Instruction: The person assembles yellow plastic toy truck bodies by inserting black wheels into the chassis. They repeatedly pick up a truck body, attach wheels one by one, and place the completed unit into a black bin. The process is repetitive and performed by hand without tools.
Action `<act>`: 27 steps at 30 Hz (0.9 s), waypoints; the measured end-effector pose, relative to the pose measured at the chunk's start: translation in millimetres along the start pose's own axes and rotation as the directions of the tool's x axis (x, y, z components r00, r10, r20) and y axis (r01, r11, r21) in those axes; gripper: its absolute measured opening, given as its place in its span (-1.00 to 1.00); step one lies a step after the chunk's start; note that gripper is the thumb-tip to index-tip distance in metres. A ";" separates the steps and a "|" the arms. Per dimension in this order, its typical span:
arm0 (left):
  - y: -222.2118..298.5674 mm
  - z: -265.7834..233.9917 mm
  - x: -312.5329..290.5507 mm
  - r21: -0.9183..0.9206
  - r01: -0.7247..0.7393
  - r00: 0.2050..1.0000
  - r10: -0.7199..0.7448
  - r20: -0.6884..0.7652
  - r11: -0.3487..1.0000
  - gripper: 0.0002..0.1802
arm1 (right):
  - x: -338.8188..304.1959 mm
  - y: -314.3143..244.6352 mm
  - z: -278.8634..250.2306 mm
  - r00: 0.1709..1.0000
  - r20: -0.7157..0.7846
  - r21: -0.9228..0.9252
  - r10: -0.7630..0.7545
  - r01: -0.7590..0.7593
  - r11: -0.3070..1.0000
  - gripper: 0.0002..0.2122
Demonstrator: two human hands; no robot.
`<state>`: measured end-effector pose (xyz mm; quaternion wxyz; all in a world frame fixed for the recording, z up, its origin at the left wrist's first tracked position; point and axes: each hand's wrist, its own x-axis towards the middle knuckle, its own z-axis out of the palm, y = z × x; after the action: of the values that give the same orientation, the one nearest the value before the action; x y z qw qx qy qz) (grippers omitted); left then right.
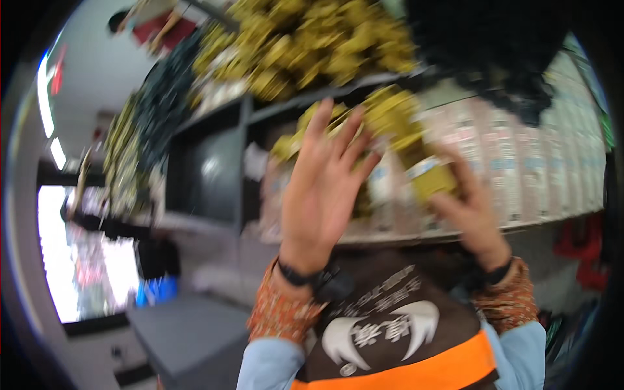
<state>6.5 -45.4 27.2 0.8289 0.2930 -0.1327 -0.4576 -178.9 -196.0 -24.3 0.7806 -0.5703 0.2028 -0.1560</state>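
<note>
My left hand [325, 185] is raised with its fingers spread and holds nothing. It is in front of several olive-yellow folded pieces [286, 147]. My right hand [473, 207] grips the near end of a long olive-yellow stack [434, 182], its thumb on one side and its fingers on the other. A small white patch shows on that stack. Motion blurs both hands, and I cannot make out the stack's material. Dark bands circle both wrists below patterned orange sleeve covers.
A row of pale printed packs [507, 162] lines the counter ahead. Olive-yellow pieces [305, 49] are heaped behind, with a dark pile [487, 45] at the right. Left are a dark shelf unit [205, 166] and a grey table [188, 328]. Another person [159, 26] is at the far left.
</note>
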 end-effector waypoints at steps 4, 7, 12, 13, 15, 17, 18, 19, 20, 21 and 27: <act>61.9 -23.3 3.2 -0.339 -0.283 0.958 0.280 -0.058 0.897 -0.71 | 12.4 16.4 4.2 0.999 -0.049 -0.179 0.017 -0.025 0.984 -0.37; 96.9 -34.7 -2.3 -0.583 -0.329 0.916 0.401 -0.006 0.743 -0.75 | 15.2 20.7 1.9 0.996 -0.027 -0.295 0.087 -0.091 0.951 -0.38; 123.9 -40.6 -9.9 -0.743 -0.371 0.887 0.448 -0.108 0.556 -0.79 | 24.8 37.2 -4.7 0.999 0.001 -0.364 -0.034 0.032 0.931 -0.42; 125.5 -46.3 -6.1 -0.770 -0.358 0.888 0.447 -0.107 0.528 -0.79 | 24.3 37.9 -7.6 0.998 -0.023 -0.389 -0.056 0.042 0.920 -0.42; 131.8 -52.1 -1.8 -0.869 -0.308 0.899 0.417 -0.132 0.388 -0.81 | 23.7 37.7 -10.2 0.993 -0.068 -0.438 -0.101 0.061 0.897 -0.41; 134.2 -53.9 -14.0 -0.924 -0.234 0.899 0.429 -0.086 0.304 -0.82 | 26.2 43.9 -14.1 0.996 -0.072 -0.389 -0.055 0.022 0.921 -0.45; 136.7 -54.5 -20.7 -0.945 -0.194 0.897 0.437 -0.063 0.262 -0.83 | 28.2 41.8 -18.9 0.997 -0.071 -0.365 0.000 -0.026 0.931 -0.46; 137.9 -54.5 -17.3 -0.960 -0.149 0.895 0.446 -0.030 0.235 -0.84 | 26.7 40.1 -25.6 0.994 -0.097 -0.342 0.054 -0.084 0.936 -0.47; 139.3 -54.2 -13.7 -0.973 -0.104 0.890 0.455 0.003 0.209 -0.85 | 26.1 42.6 -29.2 0.993 -0.120 -0.342 -0.003 -0.039 0.939 -0.49; 140.5 -53.5 -9.7 -0.982 -0.057 0.885 0.465 0.035 0.182 -0.86 | 24.0 42.6 -31.3 0.987 -0.159 -0.307 -0.001 -0.048 0.950 -0.50; 158.8 -51.1 -31.6 -0.997 0.041 0.794 0.604 0.072 0.066 -0.90 | 24.1 42.7 -33.3 0.988 -0.143 -0.472 -0.054 -0.020 0.881 -0.57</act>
<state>122.3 64.7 84.6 0.8214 -0.4794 -0.0577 -0.3035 -173.9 -222.1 -77.3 0.5990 -0.7313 0.2887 -0.1518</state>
